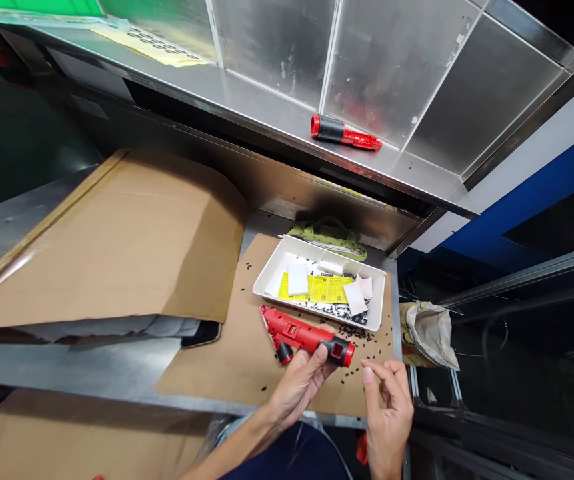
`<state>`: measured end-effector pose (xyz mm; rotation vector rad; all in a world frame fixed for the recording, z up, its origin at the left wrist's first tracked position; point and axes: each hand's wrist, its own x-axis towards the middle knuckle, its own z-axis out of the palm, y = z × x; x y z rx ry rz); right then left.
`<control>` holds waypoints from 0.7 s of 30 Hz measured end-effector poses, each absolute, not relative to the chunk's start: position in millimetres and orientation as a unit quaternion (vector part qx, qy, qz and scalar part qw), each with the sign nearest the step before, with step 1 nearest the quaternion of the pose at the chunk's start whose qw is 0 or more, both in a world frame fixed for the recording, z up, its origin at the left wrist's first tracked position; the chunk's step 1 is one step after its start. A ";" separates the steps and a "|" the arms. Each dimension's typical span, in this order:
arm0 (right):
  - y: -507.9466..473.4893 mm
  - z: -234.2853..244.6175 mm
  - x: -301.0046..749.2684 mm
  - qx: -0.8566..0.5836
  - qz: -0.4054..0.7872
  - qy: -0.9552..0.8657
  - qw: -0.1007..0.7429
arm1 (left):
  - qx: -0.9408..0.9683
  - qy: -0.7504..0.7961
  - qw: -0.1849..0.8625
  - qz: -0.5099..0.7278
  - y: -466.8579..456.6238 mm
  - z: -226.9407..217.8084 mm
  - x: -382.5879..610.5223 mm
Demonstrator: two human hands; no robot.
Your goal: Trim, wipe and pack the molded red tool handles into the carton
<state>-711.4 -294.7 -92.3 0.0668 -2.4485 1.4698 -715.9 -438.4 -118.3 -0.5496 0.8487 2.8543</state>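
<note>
My left hand (pixel 305 377) is wrapped round a red plastic tool housing (pixel 297 331) with a black sleeve at its right end and a square opening in that sleeve. Just below its left part shows a red-and-black tube end (pixel 283 351); I cannot tell whether it belongs to the same housing. A short gap to the right of the housing's end, my right hand (pixel 389 407) has thumb and forefinger pinched together; anything between them is too small to make out. Small black pieces (pixel 354 331) lie scattered on the cardboard sheet (pixel 217 377) under my hands.
Behind the housing stands a white tray (pixel 269 270) with black pieces, a yellow label sheet (pixel 319 290) and white pads. A large cardboard box (pixel 131 233) takes up the left. Another red-and-black housing (pixel 344 132) lies on the metal shelf (pixel 261 100). A paper bag (pixel 429 333) hangs right.
</note>
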 end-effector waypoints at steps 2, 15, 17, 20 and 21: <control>-299.8 -90.3 -711.2 0.025 0.538 -0.838 0.092 | -0.157 0.296 0.053 0.941 -437.0 -121.4 -714.9; -310.8 -87.5 -719.4 -0.020 0.658 -0.752 -0.039 | -0.114 0.422 0.037 0.899 -425.2 -143.2 -706.2; -307.6 -88.7 -720.1 -0.020 0.665 -0.745 -0.051 | -0.103 0.437 0.044 0.893 -425.2 -142.2 -706.1; -302.4 -89.8 -721.2 -0.020 0.665 -0.744 -0.063 | -0.086 0.452 0.051 0.887 -425.1 -141.0 -707.5; -300.8 -90.3 -721.5 -0.019 0.662 -0.746 -0.066 | -0.081 0.455 0.053 0.885 -425.1 -140.8 -708.2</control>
